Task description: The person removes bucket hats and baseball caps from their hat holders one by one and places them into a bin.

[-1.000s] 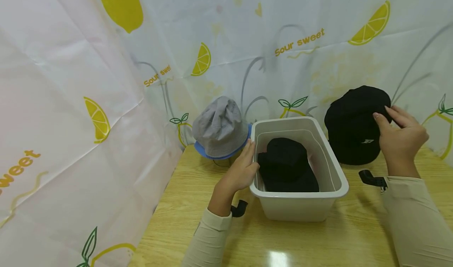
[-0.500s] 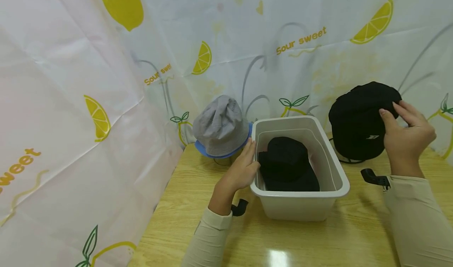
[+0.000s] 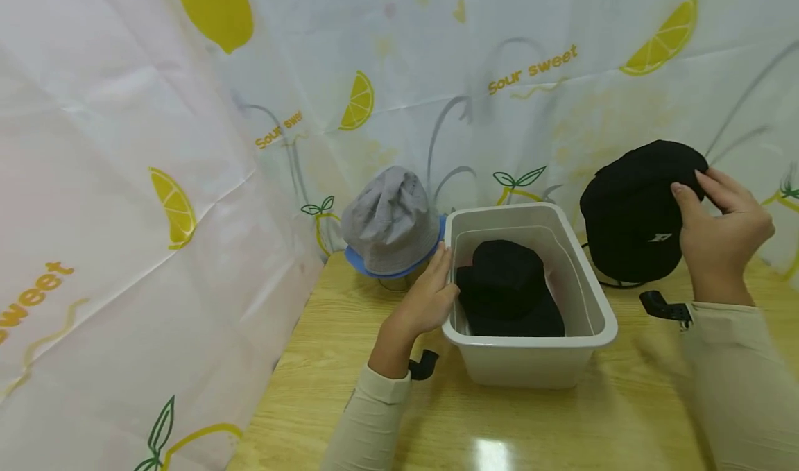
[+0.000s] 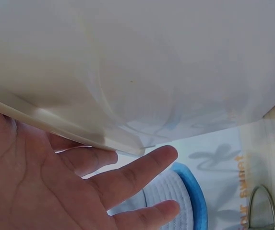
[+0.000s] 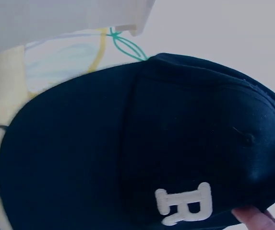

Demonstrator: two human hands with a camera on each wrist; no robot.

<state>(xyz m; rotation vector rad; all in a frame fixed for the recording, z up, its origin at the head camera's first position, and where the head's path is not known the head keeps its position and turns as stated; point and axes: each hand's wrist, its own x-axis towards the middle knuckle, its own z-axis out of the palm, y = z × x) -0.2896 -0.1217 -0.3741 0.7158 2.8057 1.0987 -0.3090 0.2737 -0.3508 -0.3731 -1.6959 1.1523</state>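
Note:
My right hand (image 3: 724, 238) pinches a black baseball cap (image 3: 630, 214) at its crown, thumb on one side and fingers on the other. The cap hangs brim down to the right of a white plastic bin (image 3: 530, 363); a white letter R (image 5: 185, 203) shows on its front in the right wrist view. My left hand (image 3: 424, 297) rests against the bin's left side, its fingers (image 4: 132, 177) extended along the outside just under the rim. Inside the bin lies a black hat (image 3: 508, 284).
Left of the bin, a grey bucket hat (image 3: 390, 225) with a blue brim sits on a metal wire stand (image 4: 262, 207). A dark wire loop (image 3: 618, 285) shows under the held cap. A lemon-print sheet (image 3: 399, 55) hangs behind the wooden table (image 3: 337, 388).
The black baseball cap has risen and shifted right in my right hand, uncovering the dark wire loop below it. My left hand stays at the bin.

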